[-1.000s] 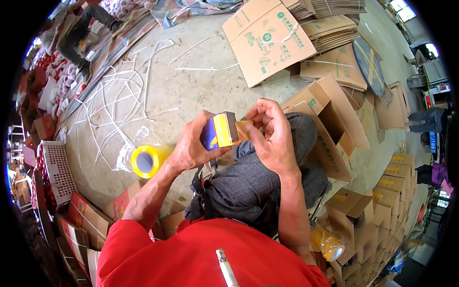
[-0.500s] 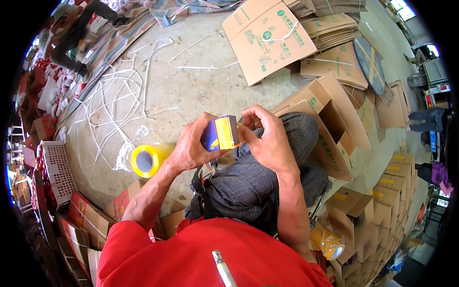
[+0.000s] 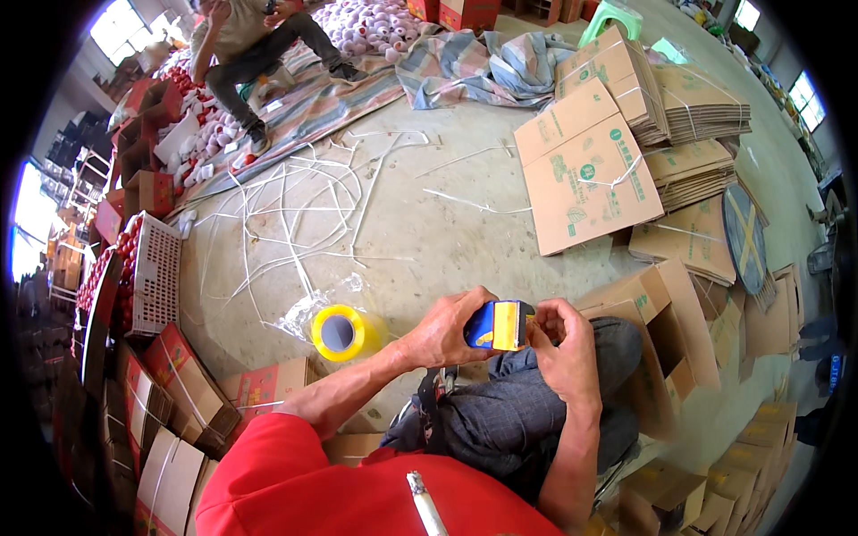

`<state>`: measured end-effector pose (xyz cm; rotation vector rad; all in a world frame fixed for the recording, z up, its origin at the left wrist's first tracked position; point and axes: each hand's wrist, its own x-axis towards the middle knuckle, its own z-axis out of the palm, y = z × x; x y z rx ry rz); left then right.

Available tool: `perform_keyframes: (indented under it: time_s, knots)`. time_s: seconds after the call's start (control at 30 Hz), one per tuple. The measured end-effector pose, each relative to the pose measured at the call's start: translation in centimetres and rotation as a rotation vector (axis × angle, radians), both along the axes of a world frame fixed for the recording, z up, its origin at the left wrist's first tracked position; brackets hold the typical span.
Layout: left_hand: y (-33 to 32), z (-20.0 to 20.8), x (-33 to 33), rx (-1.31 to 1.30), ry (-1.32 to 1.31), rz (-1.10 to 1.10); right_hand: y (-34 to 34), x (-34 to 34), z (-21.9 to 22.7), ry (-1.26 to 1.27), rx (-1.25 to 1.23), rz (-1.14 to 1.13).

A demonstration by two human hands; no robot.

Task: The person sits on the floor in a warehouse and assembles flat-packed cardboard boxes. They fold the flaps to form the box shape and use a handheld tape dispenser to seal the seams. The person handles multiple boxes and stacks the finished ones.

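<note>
Crate (image 3: 157,272): white plastic lattice crate, far left of the fingers, standing beside red fruit.
Strapping (image 3: 286,210): loose white bands strewn over the concrete floor (image 3: 429,241), up and left of the fingers.
Tape roll (image 3: 340,332): yellow roll lying on the floor on clear wrapping, just left of the left hand, apart from it.
Left hand (image 3: 444,326): fingers (image 3: 469,299) curled around the blue side of the tape dispenser, clenched on it from the left.
Tape dispenser (image 3: 499,324): small blue and yellow body held between both hands above the lap, in front of the knees.
Right hand (image 3: 565,344): fingers (image 3: 547,313) bent against the dispenser's right end, pinching at its yellow part; what lies under the fingertips cannot be told.
Open carton (image 3: 666,339): brown cardboard box standing just right of the right hand, flaps raised.
Flat cartons (image 3: 590,170): printed cardboard sheets lying up and right of the fingers, with bundled stacks behind them.
Other person (image 3: 255,40): seated far up and left, on a striped cloth beside pale round fruit.
</note>
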<state>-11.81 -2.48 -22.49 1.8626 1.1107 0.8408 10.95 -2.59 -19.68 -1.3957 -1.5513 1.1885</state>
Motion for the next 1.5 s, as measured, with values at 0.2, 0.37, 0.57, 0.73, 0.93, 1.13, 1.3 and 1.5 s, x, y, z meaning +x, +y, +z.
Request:
perform_keyframes:
  time_s: [0.2,0.37,0.57,0.73,0.93,1.13,1.3,1.5]
  knots:
    - [-0.4,-0.6,0.1,-0.045,-0.013,0.013,-0.1,0.0,0.3,-0.065,0.021,0.031]
    - [-0.4,-0.8,-0.1,-0.065,-0.048,0.036,0.0,-0.1,0.4,-0.072,0.118,0.062]
    - [0.0,-0.8,0.2,-0.046,-0.061,-0.004,-0.2,-0.1,0.9,-0.057,0.237,0.053]
    - [0.3,-1.5,0.7,-0.018,-0.1,-0.012,-0.5,0.2,-0.4,-0.164,0.355,0.047]
    - [0.6,-0.8,1.0,0.083,-0.015,-0.069,-1.3,0.7,0.5,-0.051,0.343,0.104]
    - [1.0,-1.4,0.7,0.077,-0.04,-0.149,-1.5,0.9,0.4,-0.044,0.363,0.146]
    - [1.2,-1.1,0.5,0.025,-0.015,-0.222,-1.9,0.9,0.3,-0.005,0.368,0.17]
    - [1.3,-1.2,0.4,-0.021,0.015,-0.252,-2.1,0.9,0.3,-0.017,0.386,0.175]
